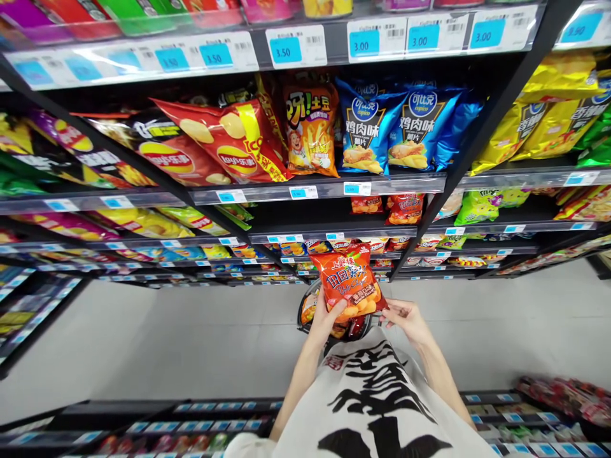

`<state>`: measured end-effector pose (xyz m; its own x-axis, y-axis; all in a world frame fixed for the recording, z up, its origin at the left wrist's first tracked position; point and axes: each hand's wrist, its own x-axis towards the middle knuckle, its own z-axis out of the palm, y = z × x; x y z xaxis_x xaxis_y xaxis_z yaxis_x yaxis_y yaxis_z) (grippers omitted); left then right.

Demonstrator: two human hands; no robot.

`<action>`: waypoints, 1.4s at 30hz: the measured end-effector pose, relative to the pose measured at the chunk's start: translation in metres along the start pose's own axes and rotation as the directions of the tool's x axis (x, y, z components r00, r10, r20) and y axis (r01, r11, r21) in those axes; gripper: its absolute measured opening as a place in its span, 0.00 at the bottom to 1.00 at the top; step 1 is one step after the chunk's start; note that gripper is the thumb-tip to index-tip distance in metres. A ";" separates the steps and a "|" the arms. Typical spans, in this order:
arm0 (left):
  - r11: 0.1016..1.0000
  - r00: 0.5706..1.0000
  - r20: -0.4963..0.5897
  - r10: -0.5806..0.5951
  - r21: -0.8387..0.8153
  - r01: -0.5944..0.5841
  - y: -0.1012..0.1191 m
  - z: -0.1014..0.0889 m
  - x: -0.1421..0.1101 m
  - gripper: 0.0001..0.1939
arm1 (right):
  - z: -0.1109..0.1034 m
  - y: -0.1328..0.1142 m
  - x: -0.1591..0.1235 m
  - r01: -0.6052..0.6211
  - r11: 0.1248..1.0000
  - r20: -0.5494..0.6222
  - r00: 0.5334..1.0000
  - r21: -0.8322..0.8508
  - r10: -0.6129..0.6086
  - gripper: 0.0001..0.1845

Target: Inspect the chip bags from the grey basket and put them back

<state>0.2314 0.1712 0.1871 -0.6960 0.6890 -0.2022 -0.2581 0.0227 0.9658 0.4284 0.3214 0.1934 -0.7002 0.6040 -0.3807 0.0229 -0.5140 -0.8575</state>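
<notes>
A red-orange bag of chips [351, 280] is held in front of my body, its printed front turned up towards me. My left hand [328, 316] grips its lower left side, thumb on the front and the other fingers mostly hidden behind. At the lower right corner of the bag, my right hand [403, 318] has its fingers closed in a pinch on the edge. Below the bag is a dark shopping basket [302, 329], partly covered by the bag and my left hand; several packaged goods show inside it.
Shelves of snacks face me, with red Lay's bags [233, 143], an orange snack bag [311, 127] and blue chip bags [370, 127]. Similar red bags [405, 208] sit one shelf lower. Grey floor [214, 331] lies below, and another shelf unit [157, 429] stands close to my body.
</notes>
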 end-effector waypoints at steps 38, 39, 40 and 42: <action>0.998 0.998 -0.047 0.040 0.055 -0.038 -0.008 0.006 -0.001 0.43 | 0.017 0.026 0.012 0.008 0.978 -0.086 0.996 0.210 0.010 0.25; 0.998 0.998 -0.053 0.034 0.046 -0.031 -0.008 0.004 -0.001 0.43 | 0.017 0.024 0.011 0.018 0.982 -0.056 0.998 0.190 -0.007 0.25; 0.998 0.998 -0.058 0.034 0.047 -0.031 -0.008 0.002 -0.001 0.43 | 0.017 0.021 0.009 0.030 0.984 -0.021 0.999 0.174 -0.026 0.25; 0.998 0.998 -0.056 0.035 0.056 -0.032 -0.006 -0.001 -0.002 0.45 | 0.017 0.018 0.006 0.053 0.988 0.056 0.996 0.146 -0.062 0.30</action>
<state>0.2334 0.1691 0.1816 -0.7414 0.6474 -0.1768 -0.1980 0.0408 0.9794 0.4123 0.3053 0.1819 -0.7393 0.5994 -0.3069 -0.1185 -0.5644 -0.8170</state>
